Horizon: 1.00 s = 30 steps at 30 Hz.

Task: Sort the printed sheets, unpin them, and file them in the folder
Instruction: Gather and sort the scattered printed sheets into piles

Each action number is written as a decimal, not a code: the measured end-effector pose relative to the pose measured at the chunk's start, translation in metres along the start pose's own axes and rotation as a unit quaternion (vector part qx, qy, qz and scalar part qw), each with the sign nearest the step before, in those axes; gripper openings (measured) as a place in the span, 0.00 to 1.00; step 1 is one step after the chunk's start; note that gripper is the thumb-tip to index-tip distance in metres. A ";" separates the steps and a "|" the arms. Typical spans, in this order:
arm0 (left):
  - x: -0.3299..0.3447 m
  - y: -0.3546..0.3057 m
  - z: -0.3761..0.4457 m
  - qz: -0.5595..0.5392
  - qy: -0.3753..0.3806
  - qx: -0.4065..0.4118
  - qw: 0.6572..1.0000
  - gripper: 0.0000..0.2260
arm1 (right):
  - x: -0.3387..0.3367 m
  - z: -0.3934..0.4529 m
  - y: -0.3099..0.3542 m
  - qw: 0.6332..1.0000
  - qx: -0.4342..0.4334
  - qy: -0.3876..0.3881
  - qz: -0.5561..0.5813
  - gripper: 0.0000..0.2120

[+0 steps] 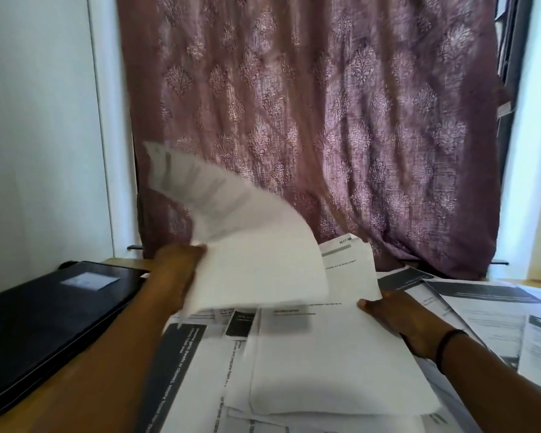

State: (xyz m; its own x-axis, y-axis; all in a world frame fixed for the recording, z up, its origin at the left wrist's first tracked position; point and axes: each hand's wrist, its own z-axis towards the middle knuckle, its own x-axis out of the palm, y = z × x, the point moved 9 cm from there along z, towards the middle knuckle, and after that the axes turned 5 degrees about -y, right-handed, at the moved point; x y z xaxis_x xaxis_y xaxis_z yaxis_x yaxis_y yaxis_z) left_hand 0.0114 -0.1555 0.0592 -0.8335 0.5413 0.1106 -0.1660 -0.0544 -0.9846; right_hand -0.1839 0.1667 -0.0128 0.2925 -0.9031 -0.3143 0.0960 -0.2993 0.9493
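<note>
Nearest, 6 o'clock: loose printed sheets [294, 385] overlapping all over the desk [119, 261], top one mostly blank on its near half. Right hand [397, 320] at 4 o'clock, dark band [447, 345] on the wrist, holds a sheet bundle [341, 276] by its right edge; thumb on top of the paper, other fingers hidden beneath, so can't tell how they're curled. Left hand [172, 276] at 9 o'clock grips the lifted sheet [241, 232] at its left edge; fingers are behind the paper, only the back of the hand shows. That sheet is flipped up and curling over, motion-blurred. Handling, my read: paper is light, limp, bows as soon as it's off the stack, slides easily on its neighbours, creases and tears if yanked. Take it by an edge or corner, thumb above and fingers below, and steady the stack with the other hand. No pin or staple visible from here, so where they're fastened is unknown. Black folder [44, 320] lies closed at 8–9 o'clock, well apart from the pile, pale label [89, 280] on the cover, unreadable. More sheets with dark header bands [487, 295] fan out at 3 o'clock. Text: "SECTION" partly legible on the top corner of the rear page [345, 240]; everything else too blurred. Far, 12 o'clock: mauve patterned curtain [325, 120], pale wall [38, 120] at 10 o'clock.
</note>
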 end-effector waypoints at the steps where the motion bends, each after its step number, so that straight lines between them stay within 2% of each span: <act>1: 0.015 0.008 -0.005 0.046 0.042 -0.003 0.998 0.06 | 0.000 -0.001 0.000 1.000 0.003 0.001 0.001 0.15; 2: 0.029 0.016 -0.013 0.102 0.072 0.004 0.992 0.03 | 0.000 -0.003 0.001 1.000 0.006 0.004 0.006 0.14; 4: 0.052 0.031 -0.027 0.216 0.110 0.028 0.970 0.04 | 0.001 -0.008 0.001 0.999 0.017 0.019 0.035 0.11; 6: 0.065 0.048 -0.036 0.248 0.132 0.007 0.960 0.05 | 0.005 -0.014 0.002 0.997 0.022 0.043 0.060 0.10; 9: 0.069 0.062 -0.038 0.216 0.147 -0.043 0.964 0.12 | 0.008 -0.018 0.004 0.994 0.026 0.060 0.084 0.09; 15: 0.067 0.058 -0.026 0.166 0.135 -0.023 0.977 0.16 | 0.004 -0.008 -0.006 0.984 0.061 0.008 0.168 0.11; 17: 0.069 0.063 -0.029 0.140 0.153 -0.046 0.977 0.16 | 0.005 -0.005 -0.008 0.980 0.064 0.003 0.191 0.13; 20: 0.078 0.081 -0.035 0.120 0.197 -0.093 0.969 0.15 | 0.013 -0.005 -0.001 0.975 0.040 0.027 0.216 0.24; 22: 0.081 0.085 -0.034 0.123 0.195 -0.091 0.969 0.12 | 0.025 -0.011 0.005 0.979 0.032 0.085 0.184 0.32; 25: 0.083 0.083 -0.035 0.118 0.201 -0.105 0.967 0.10 | 0.045 -0.026 0.004 0.981 0.016 0.182 0.064 0.28; 26: 0.083 0.085 -0.036 0.106 0.213 -0.130 0.963 0.08 | 0.046 -0.025 0.002 0.982 -0.003 0.188 0.030 0.27; 28: 0.086 0.091 -0.046 0.076 0.266 -0.191 0.942 0.10 | 0.038 -0.021 0.007 0.988 -0.035 0.150 0.031 0.23; 30: 0.089 0.085 -0.056 0.056 0.309 -0.202 0.928 0.12 | 0.030 -0.020 0.016 0.987 -0.042 0.122 0.099 0.17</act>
State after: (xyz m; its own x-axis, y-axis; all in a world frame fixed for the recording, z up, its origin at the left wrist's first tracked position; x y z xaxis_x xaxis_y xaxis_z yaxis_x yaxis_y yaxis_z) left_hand -0.0477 -0.0649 -0.0226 -0.3511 0.9359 0.0283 0.2180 0.1111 -0.9696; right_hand -0.1546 0.1409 -0.0074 0.5324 -0.8375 -0.1234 0.0897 -0.0891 0.9920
